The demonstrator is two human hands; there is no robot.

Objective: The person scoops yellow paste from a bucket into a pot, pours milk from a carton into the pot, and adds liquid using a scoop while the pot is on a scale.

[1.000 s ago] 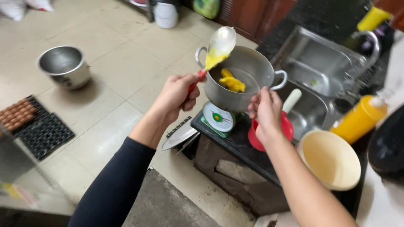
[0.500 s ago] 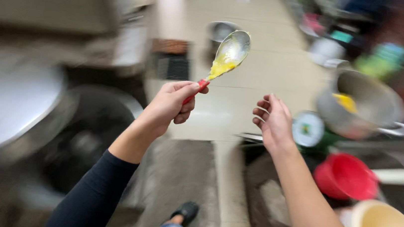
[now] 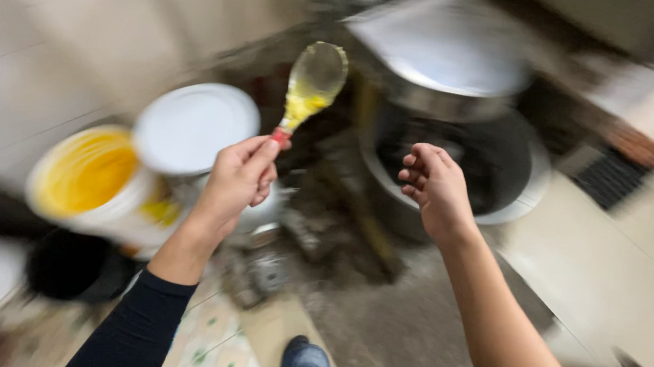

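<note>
Left hand (image 3: 237, 178) is closed on the red end of a ladle (image 3: 310, 89), fingers and thumb pinched round the handle tip, the bowl held up and away from the body. The bowl looks pale metal, tilted, with a smear of yellow paste or batter in its lower part, near the neck. Judgement: the ladle is stiff and light, but held at the far end of the handle it has leverage against the fingers, and any grease on the handle would make it slippery; a grip further up the handle would steady it. The yellow stuff looks thick enough to cling, though it may drip if the bowl tips further. Right hand (image 3: 433, 188) is empty, fingers loosely curled and apart, hovering in the air above a large dark pot (image 3: 498, 173). Beyond it, a big metal lid or pan (image 3: 447, 46), blurred. Left of the ladle: a white round lid (image 3: 191, 125) and a bucket of yellow contents (image 3: 85, 174). The frame is heavily motion-blurred; floor details cannot be made out.
</note>
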